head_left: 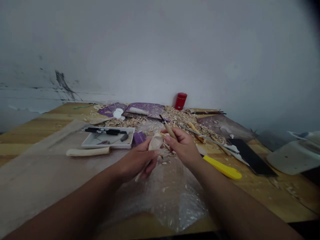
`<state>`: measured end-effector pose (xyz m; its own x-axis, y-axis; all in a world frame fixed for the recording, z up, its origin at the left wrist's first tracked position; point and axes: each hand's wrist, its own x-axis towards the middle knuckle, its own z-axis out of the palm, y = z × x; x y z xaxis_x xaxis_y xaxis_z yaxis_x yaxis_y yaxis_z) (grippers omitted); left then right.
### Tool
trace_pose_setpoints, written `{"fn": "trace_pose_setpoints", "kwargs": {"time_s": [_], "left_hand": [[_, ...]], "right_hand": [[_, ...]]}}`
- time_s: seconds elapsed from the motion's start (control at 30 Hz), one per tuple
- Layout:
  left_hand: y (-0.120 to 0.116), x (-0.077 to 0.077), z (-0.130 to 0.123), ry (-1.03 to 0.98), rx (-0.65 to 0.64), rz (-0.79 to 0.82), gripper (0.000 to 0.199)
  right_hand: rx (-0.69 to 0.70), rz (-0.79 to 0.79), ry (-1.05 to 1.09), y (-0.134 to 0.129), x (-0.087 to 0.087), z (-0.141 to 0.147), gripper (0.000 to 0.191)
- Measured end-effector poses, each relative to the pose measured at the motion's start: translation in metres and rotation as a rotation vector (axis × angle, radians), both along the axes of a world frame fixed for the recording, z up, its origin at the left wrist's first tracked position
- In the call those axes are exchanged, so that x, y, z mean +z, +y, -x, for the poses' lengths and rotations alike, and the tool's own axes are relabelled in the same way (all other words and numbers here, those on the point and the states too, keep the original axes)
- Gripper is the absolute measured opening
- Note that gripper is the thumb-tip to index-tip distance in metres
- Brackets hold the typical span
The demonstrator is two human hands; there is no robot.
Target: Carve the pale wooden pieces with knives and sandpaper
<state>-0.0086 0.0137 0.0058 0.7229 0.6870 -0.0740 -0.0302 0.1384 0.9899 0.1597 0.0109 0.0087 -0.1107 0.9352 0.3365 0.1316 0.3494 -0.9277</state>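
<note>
My left hand [142, 156] is closed around a pale wooden spoon [156, 142]; its rounded end faces up and its thin handle sticks out below my palm. In my right hand [183, 145] is a carving gouge [169, 130] with a light wooden handle. The gouge's dark metal tip points up and away from the spoon, toward the wall. My right thumb and fingertips are at the spoon's right edge, and I cannot tell whether they press on it. Small wood chips [165, 160] lie just beneath both hands.
A white tray [107, 146] with black pens stands left, a pale wooden handle [88, 152] before it. Wood shavings [180, 116] are heaped behind, near a red can [180, 101]. To the right lie a yellow-handled tool [222, 166], a dark phone-like slab [250, 156] and a whitish container [293, 156].
</note>
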Motion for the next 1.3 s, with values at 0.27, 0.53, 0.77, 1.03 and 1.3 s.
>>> {"fn": "trace_pose_setpoints", "kwargs": {"time_s": [0.27, 0.53, 0.77, 1.03, 1.3], "left_hand": [[0.011, 0.002, 0.008, -0.073, -0.078, 0.105, 0.042], [0.017, 0.010, 0.010, -0.476, 0.050, 0.055, 0.065], [0.014, -0.008, 0.000, -0.186, 0.239, -0.071, 0.028], [0.017, 0.004, 0.000, -0.344, 0.423, 0.103, 0.021], [0.023, 0.011, 0.005, -0.409, 0.511, 0.190, 0.026]], "right_hand": [[0.027, 0.093, -0.073, 0.005, -0.006, -0.005, 0.016], [-0.027, 0.151, 0.202, 0.009, -0.011, 0.002, 0.023], [0.136, 0.227, 0.121, -0.004, -0.012, 0.014, 0.025], [0.013, -0.085, -0.181, -0.017, -0.002, 0.010, 0.022], [-0.227, -0.606, -0.906, -0.022, 0.006, -0.002, 0.031]]}}
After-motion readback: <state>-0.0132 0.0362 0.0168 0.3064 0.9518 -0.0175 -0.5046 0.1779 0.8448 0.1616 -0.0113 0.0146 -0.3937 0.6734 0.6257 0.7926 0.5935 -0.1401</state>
